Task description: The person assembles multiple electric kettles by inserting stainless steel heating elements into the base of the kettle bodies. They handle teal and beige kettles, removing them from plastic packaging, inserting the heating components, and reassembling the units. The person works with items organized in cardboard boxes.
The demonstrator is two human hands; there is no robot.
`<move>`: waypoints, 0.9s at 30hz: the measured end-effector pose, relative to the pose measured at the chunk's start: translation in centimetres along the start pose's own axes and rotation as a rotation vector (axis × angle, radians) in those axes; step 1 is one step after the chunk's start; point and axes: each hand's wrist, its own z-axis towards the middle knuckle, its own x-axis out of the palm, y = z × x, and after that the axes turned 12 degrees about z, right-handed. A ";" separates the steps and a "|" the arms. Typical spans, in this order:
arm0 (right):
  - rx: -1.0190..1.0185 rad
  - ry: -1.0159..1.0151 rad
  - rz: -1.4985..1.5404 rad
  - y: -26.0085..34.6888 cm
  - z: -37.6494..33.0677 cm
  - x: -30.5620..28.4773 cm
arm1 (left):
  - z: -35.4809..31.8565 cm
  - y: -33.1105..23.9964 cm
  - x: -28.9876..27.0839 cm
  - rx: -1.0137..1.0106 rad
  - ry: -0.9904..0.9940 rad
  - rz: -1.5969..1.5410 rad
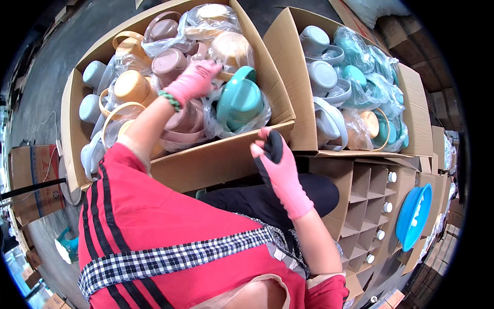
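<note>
Teal jug (240,101) is sitting just right of the left hand (197,81), grip impossible to tell; right hand (279,167) is hovering loosely curled, empty; slack plastic (261,117) could be snagging, tipping the jug!

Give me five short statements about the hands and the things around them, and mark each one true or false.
1. The left hand is over the carton on the left. True.
2. The beaded bracelet is on the right wrist. False: the beaded bracelet is on the left wrist.
3. The right hand wears a pink and black glove. True.
4. The teal jug fills that carton's far left corner. False: the teal jug is toward its near right corner.
5. The basin is yellow. False: the basin is blue.
</note>
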 end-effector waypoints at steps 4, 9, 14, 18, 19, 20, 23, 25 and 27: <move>0.051 -0.031 -0.017 1.6 -4.0 -3.6 | 1.3 0.4 5.5 -0.082 -0.018 0.251; -0.001 -0.248 -0.094 0.3 -10.5 -10.9 | 2.2 3.1 -1.5 -0.396 0.336 0.283; -0.005 -0.495 0.124 -2.8 -16.1 -15.3 | -4.8 10.8 1.9 -0.696 0.150 -0.367; -0.011 -0.484 0.167 -4.4 -17.8 -15.3 | -7.1 18.0 5.3 -1.135 -0.421 -1.155; -0.019 -0.496 0.169 -4.6 -17.9 -15.3 | -5.7 16.6 4.9 -1.067 -0.639 -1.009; -0.029 -0.503 0.145 -4.6 -18.2 -15.4 | -4.3 14.1 3.0 -0.987 -0.854 -0.852; -0.043 -0.457 0.110 -3.8 -17.7 -14.9 | -2.8 6.7 -2.8 -0.500 -0.578 -0.291; -0.049 -0.422 0.110 -3.4 -17.0 -14.3 | -1.0 1.9 -0.5 -0.487 -0.251 -0.699; -0.081 -0.396 0.075 -3.4 -16.5 -13.7 | -0.2 -5.2 -2.7 -0.442 0.089 -1.109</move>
